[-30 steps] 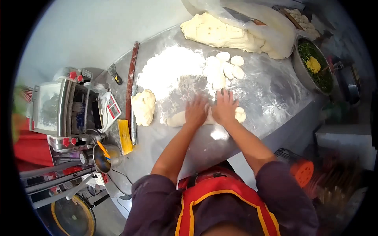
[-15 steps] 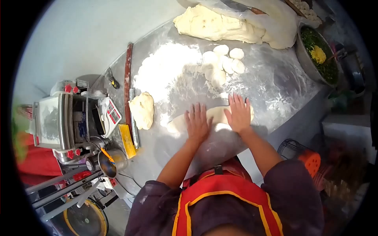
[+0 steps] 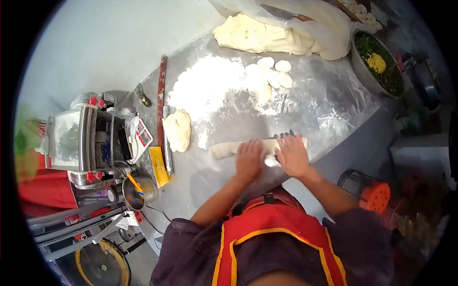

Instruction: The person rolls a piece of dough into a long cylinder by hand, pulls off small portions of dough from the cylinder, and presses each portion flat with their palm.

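A long roll of pale dough (image 3: 224,149) lies crosswise on the metal worktop near my body. My left hand (image 3: 250,159) rests on its middle, fingers laid over the top. Close to its right end, my right hand (image 3: 292,155) presses on it with the fingers spread. Neither hand grasps the roll; both are open on it. Part of the roll is hidden beneath the hands. Beyond it sit several small round dough pieces (image 3: 283,79) beside a wide patch of white flour (image 3: 205,86).
A dough lump (image 3: 177,131) lies left, by a metal rod (image 3: 167,143), a red-brown rolling stick (image 3: 161,90) and a yellow scraper (image 3: 158,167). At the back is a large dough mass (image 3: 257,35). A bowl of chopped greens (image 3: 357,57) stands right, a scale (image 3: 141,135) left.
Both hands have drawn back toward my body, so the fingers now lie over the roll instead of reaching past it. The view has shifted slightly.
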{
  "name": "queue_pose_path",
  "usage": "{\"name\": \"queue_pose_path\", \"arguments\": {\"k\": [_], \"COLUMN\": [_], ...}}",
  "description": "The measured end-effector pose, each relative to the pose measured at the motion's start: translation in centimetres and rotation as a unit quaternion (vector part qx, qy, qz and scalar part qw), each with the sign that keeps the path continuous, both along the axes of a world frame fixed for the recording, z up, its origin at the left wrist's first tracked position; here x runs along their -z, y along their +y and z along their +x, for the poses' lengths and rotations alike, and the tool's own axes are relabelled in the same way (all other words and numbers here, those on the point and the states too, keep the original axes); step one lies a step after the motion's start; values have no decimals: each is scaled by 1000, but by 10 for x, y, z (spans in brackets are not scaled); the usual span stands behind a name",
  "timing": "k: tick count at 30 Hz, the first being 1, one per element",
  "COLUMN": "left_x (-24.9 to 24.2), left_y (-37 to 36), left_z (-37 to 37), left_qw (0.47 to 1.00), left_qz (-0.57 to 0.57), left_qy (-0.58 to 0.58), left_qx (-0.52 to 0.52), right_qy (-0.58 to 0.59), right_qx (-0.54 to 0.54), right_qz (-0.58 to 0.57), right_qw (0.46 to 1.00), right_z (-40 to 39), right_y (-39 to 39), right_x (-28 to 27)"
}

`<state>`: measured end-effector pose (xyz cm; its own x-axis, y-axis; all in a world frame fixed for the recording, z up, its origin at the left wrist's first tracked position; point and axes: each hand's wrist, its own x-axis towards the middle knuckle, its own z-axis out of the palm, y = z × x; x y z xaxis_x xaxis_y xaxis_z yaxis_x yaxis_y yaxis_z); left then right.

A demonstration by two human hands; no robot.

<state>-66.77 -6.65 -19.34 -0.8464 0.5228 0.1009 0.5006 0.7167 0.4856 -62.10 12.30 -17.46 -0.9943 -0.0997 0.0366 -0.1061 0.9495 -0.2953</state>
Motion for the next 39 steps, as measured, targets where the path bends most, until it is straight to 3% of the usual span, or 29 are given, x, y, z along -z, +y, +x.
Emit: {"name": "queue_pose_path", "arguments": {"k": [1,4,9,15,18,19,21,24,25,27,29,31,34,39], "left_x": [13,22,33,27,23,-3,-41,-21,-5,15,27,27,32,24], "left_y": [10,27,48,71,48,34,7,-25,-33,-36,-34,-22,-8,-1], "left_z": [17,25,-48,-108,-84,-70,-42,11,16,24,21,-9,-62,-103], "left_qw": [998,995,994,989,992,986,959,998,998,995,990,987,984,968], "left_qz": [-13,-13,-78,-105,-77,-71,-75,-56,-35,-51,-79,-109,-114,-94], "left_qy": [65,84,60,47,-84,-151,-269,2,25,63,73,62,24,92], "left_qx": [-4,-43,-38,-94,-60,-7,52,-4,-37,-63,-86,-101,-136,-213], "right_qy": [51,81,-16,80,6,-83,-48,24,52,104,71,37,77,78], "right_qx": [20,93,112,186,25,-22,-56,-22,-6,21,11,8,24,77], "right_qz": [-12,-22,53,93,49,-1,6,16,0,-32,8,51,76,90], "right_qw": [998,992,992,975,998,996,997,999,999,994,997,998,994,990], "right_z": [13,12,-56,-125,-101,-84,-41,0,3,2,-23,-56,-102,-133], "right_y": [-7,-19,8,33,31,26,13,-37,-50,-67,-61,-52,-44,-43], "right_x": [15,34,41,48,39,17,6,22,24,27,32,35,38,33]}}
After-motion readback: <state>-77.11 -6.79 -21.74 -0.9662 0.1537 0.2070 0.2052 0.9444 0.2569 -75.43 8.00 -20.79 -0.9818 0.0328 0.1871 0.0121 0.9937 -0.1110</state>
